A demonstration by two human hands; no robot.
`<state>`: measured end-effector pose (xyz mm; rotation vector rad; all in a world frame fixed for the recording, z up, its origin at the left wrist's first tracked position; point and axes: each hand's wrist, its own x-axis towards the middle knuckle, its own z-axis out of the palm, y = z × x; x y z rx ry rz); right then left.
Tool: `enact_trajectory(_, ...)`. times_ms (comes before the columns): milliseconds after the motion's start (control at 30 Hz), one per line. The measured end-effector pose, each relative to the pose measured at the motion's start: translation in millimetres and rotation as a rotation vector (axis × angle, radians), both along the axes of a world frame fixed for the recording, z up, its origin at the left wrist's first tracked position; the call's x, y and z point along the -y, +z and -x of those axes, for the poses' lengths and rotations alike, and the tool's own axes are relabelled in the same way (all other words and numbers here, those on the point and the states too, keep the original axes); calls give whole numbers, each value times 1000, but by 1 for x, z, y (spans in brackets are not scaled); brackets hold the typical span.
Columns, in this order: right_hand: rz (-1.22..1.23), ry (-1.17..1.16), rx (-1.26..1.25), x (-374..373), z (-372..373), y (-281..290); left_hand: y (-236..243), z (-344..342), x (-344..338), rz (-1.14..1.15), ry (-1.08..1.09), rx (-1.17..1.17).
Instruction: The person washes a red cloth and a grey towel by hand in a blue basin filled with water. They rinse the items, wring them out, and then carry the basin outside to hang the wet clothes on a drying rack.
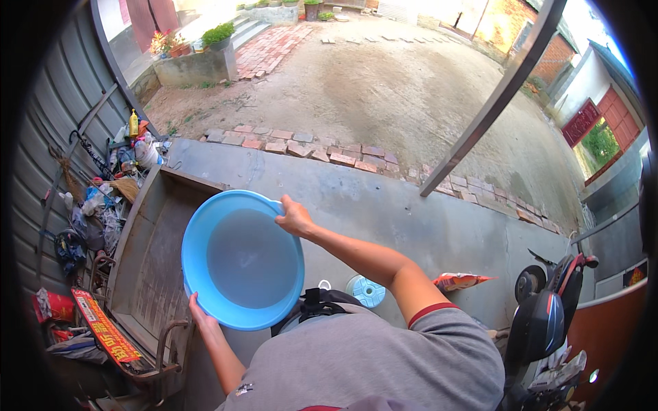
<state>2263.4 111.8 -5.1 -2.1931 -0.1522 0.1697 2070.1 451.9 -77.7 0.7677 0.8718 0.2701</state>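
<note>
"The concrete floor is grey. Where is the blue basin?"
"Between the right grip, closed on its far-right rim, and the left grip, holding near-left, fingers partly hidden."

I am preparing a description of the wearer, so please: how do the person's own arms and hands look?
The left hand and right hand show no gloves; both forearms are bare. The right sleeve is short and grey, with dark red trim. The left sleeve's edge cannot be made out.
</note>
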Motion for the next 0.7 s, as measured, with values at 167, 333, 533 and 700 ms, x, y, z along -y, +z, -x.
enact_trajectory(167,38,309,-22,-66,-107,-11,-3,-22,-28,10,199,-38)
enact_trajectory(333,142,575,-156,-114,-201,-53,18,-68,-37,-41,276,-153)
enact_trajectory(533,74,829,-414,-175,-227,-100,41,-167,10,-132,369,-400)
enact_trajectory(700,132,925,-402,-177,-266,-102,37,-280,15,-135,266,-436)
